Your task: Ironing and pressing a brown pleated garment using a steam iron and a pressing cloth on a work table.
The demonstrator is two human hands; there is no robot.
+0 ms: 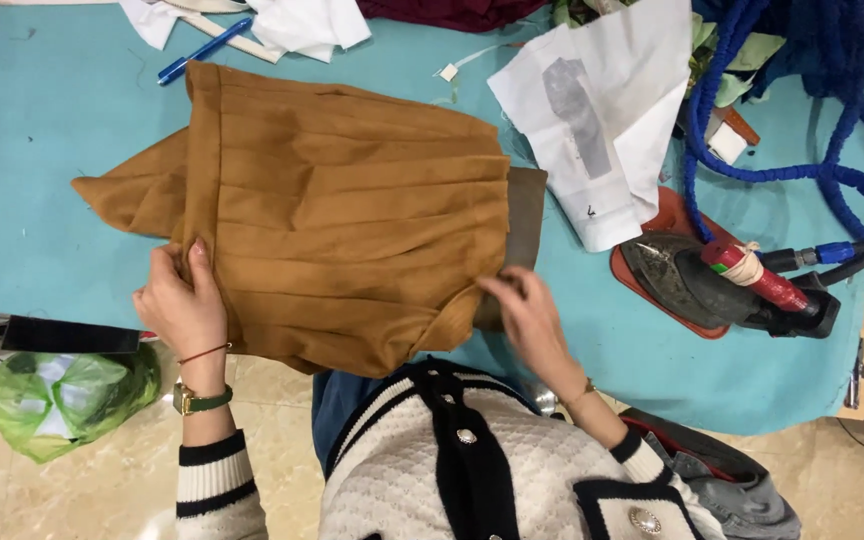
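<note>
**Pleated brown garment lies across the ironing table**

The brown pleated garment (352, 220) rests on the turquoise table (42, 130), its long axis and pleats running left to right, waistband at the left. The left hand (184, 300) pinches the lower left edge with closed fingers; the right hand (529, 318) grips the lower right corner. An iron (712, 280) sits to the right.

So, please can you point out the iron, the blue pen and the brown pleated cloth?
iron (697, 280): head view, on its dark sole plate.
blue pen (204, 50): head view, middle of the barrel.
brown pleated cloth (352, 220): head view, centre of the pleats.
</note>
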